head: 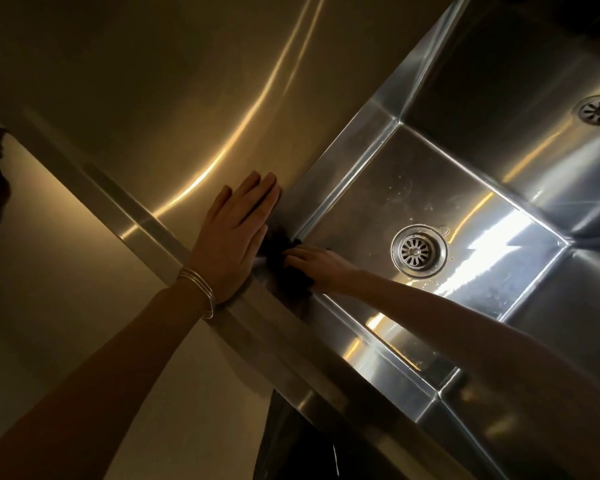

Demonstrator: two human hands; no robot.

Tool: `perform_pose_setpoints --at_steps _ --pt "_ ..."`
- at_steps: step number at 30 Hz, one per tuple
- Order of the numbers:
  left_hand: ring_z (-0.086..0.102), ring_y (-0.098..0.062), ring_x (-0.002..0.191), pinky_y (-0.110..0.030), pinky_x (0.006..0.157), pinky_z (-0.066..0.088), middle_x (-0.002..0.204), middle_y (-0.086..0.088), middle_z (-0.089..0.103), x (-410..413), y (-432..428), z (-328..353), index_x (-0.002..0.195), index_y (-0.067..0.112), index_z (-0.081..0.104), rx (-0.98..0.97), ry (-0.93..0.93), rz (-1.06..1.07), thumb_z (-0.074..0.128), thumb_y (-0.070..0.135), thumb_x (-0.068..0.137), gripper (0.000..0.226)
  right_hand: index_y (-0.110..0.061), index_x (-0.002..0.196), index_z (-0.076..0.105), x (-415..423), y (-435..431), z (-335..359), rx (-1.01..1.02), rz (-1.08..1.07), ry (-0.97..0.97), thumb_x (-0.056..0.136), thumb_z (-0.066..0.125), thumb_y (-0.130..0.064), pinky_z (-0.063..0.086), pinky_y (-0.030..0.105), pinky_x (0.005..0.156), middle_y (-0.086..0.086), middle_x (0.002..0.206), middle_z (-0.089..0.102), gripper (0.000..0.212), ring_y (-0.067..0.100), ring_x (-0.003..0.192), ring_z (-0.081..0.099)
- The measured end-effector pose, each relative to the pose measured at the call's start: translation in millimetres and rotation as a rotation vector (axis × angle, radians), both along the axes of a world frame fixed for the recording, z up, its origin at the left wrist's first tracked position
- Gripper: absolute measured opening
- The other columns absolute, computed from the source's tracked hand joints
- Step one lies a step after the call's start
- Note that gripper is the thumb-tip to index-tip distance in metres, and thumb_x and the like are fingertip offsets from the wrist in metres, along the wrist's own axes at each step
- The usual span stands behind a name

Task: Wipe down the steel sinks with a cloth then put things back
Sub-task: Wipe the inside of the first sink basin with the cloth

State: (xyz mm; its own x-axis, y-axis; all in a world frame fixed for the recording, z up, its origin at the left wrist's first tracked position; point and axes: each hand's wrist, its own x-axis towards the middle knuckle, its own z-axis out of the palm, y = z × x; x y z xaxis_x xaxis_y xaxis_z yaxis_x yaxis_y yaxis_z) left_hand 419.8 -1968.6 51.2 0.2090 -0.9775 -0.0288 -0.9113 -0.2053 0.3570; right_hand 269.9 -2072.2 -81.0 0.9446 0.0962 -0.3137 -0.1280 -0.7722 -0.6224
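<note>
Flat, empty left hand (234,237) braced on the brushed steel counter (153,98) as the right hand (317,268), fingers straight, pressed a dark bunched cloth (281,252) into the shiny steel sink (340,168) corner.

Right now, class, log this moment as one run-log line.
step: wiping | left hand: flat on counter | right hand: presses cloth into sink corner

Light: dim and warm around you.
Glare: white patch in your sink (430,188); bright streak across the worktop (153,98).
Edges: lines bend.
</note>
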Motion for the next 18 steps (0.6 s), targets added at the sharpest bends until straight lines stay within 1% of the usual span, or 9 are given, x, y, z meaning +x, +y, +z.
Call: perform_pose_setpoints --at_steps 2,4,6,8,10,12,15,16,18 --pt "0.013 -0.014 0.141 -0.027 0.117 0.000 0.150 0.002 0.019 0 0 1 0.144 0.010 0.026 -0.002 -0.004 -0.004 0.029 0.019 0.096 0.049 -0.014 0.137 0.044 -2 1 -12 -0.019 -0.021 0.130 0.086 0.060 -0.014 0.039 0.043 0.105 0.009 0.146 0.040 0.054 0.026 0.135 0.036" --pt "0.015 -0.016 0.141 -0.033 0.117 0.005 0.150 0.002 0.021 0 -1 3 0.143 0.009 0.029 -0.005 0.005 0.002 0.029 0.019 0.096 0.048 -0.015 0.136 0.045 -8 1 -8 -0.038 -0.037 0.094 0.087 0.060 -0.012 0.036 0.041 0.108 0.008 0.146 0.041 0.051 0.025 0.137 0.033" --pt "0.018 -0.019 0.141 -0.042 0.116 0.012 0.149 0.000 0.024 0 -3 5 0.142 0.008 0.032 -0.009 0.021 0.005 0.028 0.020 0.096 0.048 -0.013 0.130 0.052 -23 -1 14 0.005 -0.029 -0.121 0.081 0.067 -0.008 0.039 0.043 0.108 0.010 0.142 0.046 0.051 0.028 0.135 0.037" --pt "0.020 -0.021 0.140 -0.045 0.115 0.014 0.149 -0.003 0.027 0 -3 6 0.142 0.007 0.033 -0.005 0.042 0.016 0.026 0.022 0.096 0.048 -0.015 0.121 0.054 -50 1 35 0.040 -0.003 -0.373 0.072 0.076 -0.009 0.042 0.040 0.103 0.009 0.137 0.050 0.055 0.031 0.130 0.044" --pt "0.021 -0.022 0.140 -0.048 0.115 0.017 0.148 -0.007 0.033 -2 -4 7 0.140 0.006 0.037 -0.018 0.067 0.027 0.026 0.023 0.096 0.049 -0.017 0.119 0.051 -77 7 44 0.026 -0.004 -0.439 0.064 0.077 -0.013 0.039 0.034 0.101 0.005 0.136 0.046 0.060 0.027 0.130 0.043" --pt "0.021 -0.021 0.139 -0.047 0.115 0.015 0.148 -0.008 0.035 -4 -5 9 0.139 0.005 0.038 -0.029 0.082 0.029 0.025 0.025 0.096 0.050 -0.015 0.121 0.051 -87 11 31 -0.054 -0.031 -0.307 0.064 0.079 -0.010 0.041 0.034 0.102 0.007 0.135 0.050 0.063 0.027 0.129 0.044" --pt "0.015 -0.016 0.140 -0.040 0.116 0.009 0.150 -0.001 0.026 -4 -3 5 0.142 0.008 0.034 -0.034 0.071 0.019 0.021 0.029 0.095 0.053 -0.013 0.135 0.043 -81 17 4 -0.116 -0.006 0.166 0.085 0.065 -0.012 0.037 0.036 0.106 0.009 0.140 0.046 0.055 0.025 0.133 0.039" --pt "0.013 -0.015 0.141 -0.039 0.116 0.007 0.150 0.002 0.022 -4 -2 4 0.143 0.009 0.031 -0.031 0.066 0.020 0.020 0.031 0.095 0.054 -0.014 0.138 0.040 -80 17 -1 -0.124 -0.002 0.247 0.089 0.060 -0.013 0.035 0.034 0.106 0.008 0.141 0.045 0.053 0.024 0.133 0.039" --pt "0.012 -0.016 0.141 -0.038 0.116 0.005 0.150 0.001 0.020 -2 -1 4 0.143 0.008 0.030 -0.032 0.056 0.024 0.021 0.032 0.095 0.055 -0.013 0.138 0.040 -78 14 1 -0.144 0.012 0.252 0.090 0.058 -0.012 0.036 0.036 0.107 0.008 0.141 0.044 0.052 0.024 0.133 0.038"
